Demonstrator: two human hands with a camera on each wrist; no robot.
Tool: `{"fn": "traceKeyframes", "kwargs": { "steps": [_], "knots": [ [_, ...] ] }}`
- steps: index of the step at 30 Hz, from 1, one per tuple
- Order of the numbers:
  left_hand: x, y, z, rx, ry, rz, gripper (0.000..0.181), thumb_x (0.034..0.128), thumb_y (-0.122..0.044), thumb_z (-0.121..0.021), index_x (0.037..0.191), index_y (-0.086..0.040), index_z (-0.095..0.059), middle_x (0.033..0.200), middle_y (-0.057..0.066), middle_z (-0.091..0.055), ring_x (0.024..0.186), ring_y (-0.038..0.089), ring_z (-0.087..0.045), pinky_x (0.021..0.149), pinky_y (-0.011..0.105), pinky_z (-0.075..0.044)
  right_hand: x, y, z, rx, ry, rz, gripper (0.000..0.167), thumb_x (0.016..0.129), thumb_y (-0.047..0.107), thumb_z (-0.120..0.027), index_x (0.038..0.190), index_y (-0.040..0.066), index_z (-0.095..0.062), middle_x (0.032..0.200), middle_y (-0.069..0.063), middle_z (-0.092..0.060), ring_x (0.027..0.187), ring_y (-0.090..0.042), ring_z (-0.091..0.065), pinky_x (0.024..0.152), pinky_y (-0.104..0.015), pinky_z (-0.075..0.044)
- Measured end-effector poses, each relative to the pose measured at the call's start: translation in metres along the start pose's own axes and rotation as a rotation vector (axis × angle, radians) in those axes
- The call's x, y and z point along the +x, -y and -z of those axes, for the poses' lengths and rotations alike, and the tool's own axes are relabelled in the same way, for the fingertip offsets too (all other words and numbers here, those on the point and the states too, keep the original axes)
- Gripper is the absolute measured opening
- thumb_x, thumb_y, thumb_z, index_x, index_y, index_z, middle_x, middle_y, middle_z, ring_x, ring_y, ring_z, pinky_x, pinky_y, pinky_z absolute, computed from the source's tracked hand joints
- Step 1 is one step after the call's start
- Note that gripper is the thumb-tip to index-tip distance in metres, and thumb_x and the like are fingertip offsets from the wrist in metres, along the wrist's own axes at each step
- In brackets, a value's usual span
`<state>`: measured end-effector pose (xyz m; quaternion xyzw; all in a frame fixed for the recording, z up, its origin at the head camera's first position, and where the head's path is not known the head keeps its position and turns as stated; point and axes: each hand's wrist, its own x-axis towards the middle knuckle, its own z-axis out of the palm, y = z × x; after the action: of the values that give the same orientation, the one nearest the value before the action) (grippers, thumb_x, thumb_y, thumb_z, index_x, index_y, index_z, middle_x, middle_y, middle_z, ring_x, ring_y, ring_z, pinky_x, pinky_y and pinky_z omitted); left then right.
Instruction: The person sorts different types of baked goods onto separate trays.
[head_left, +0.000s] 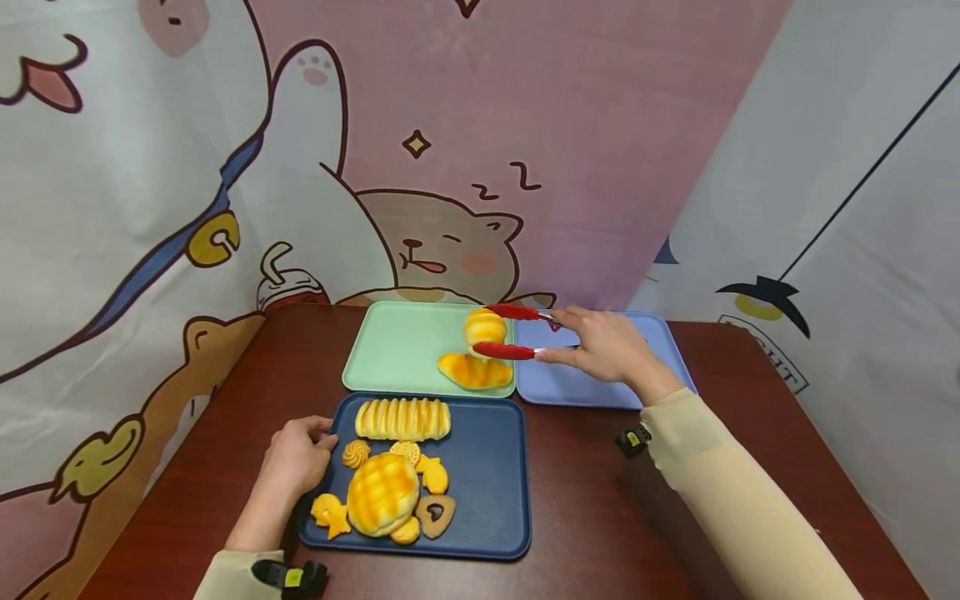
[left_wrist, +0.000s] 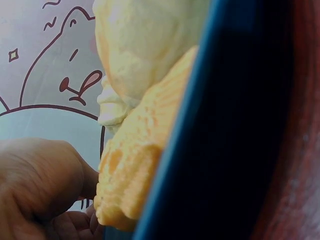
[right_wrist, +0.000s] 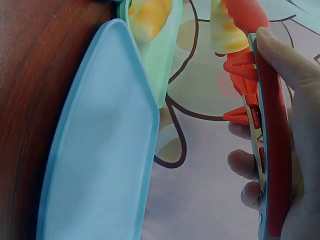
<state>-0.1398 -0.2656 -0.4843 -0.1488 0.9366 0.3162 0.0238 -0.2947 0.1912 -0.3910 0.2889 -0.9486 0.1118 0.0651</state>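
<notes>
My right hand (head_left: 606,343) grips a pair of red-tipped tongs (head_left: 504,351) over the seam between the green tray (head_left: 397,350) and the light blue tray (head_left: 585,387). Between the tong tips is a striped round bread roll (head_left: 484,330), which looks raised off the green tray in the right wrist view. A golden curved bread (head_left: 474,372) lies just in front of it on that tray. At the left, my left hand (head_left: 294,454) holds the left rim of the navy tray (head_left: 487,500); its fingertips are partly hidden in the left wrist view.
On the navy tray lie a ridged long bread (head_left: 402,419), a large round bun (head_left: 382,493), a fish-shaped cookie (head_left: 330,515), a heart cookie (head_left: 436,515) and several other cookies. A cartoon-printed cloth (head_left: 585,150) hangs behind the brown table (head_left: 600,517).
</notes>
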Motion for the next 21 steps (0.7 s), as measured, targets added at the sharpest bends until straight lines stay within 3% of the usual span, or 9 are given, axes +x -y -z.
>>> {"fn": "traceKeyframes", "kwargs": {
  "steps": [6,14,21],
  "knots": [
    [0.001,0.0,0.001,0.003,0.003,-0.002,0.036,0.1048,-0.015,-0.067,0.137,0.0,-0.067,0.109,0.014,-0.07,0.089,0.03,-0.062,0.077,0.048,-0.052,0.013,-0.008,-0.008,0.024,0.028,-0.022,0.092,0.092,0.079,-0.06,0.151,0.009,-0.06,0.143,-0.013,-0.064,0.106,-0.031,-0.069,0.084,-0.051,-0.057],
    [0.001,-0.002,0.001,-0.006,0.006,-0.001,0.035,0.1047,-0.015,-0.067,0.136,-0.001,-0.068,0.107,0.013,-0.069,0.088,0.029,-0.061,0.076,0.046,-0.052,0.024,-0.021,-0.022,0.028,0.057,-0.082,0.095,0.091,0.081,-0.057,0.152,0.008,-0.058,0.143,-0.012,-0.063,0.113,-0.032,-0.066,0.087,-0.053,-0.055],
    [0.0,0.0,0.001,-0.004,0.006,0.012,0.035,0.1049,-0.015,-0.067,0.137,-0.001,-0.068,0.109,0.014,-0.069,0.089,0.031,-0.062,0.077,0.046,-0.053,0.036,-0.028,-0.035,0.022,0.117,-0.109,0.095,0.093,0.078,-0.057,0.156,0.007,-0.053,0.153,-0.019,-0.055,0.132,-0.04,-0.057,0.106,-0.065,-0.043]
  ]
}}
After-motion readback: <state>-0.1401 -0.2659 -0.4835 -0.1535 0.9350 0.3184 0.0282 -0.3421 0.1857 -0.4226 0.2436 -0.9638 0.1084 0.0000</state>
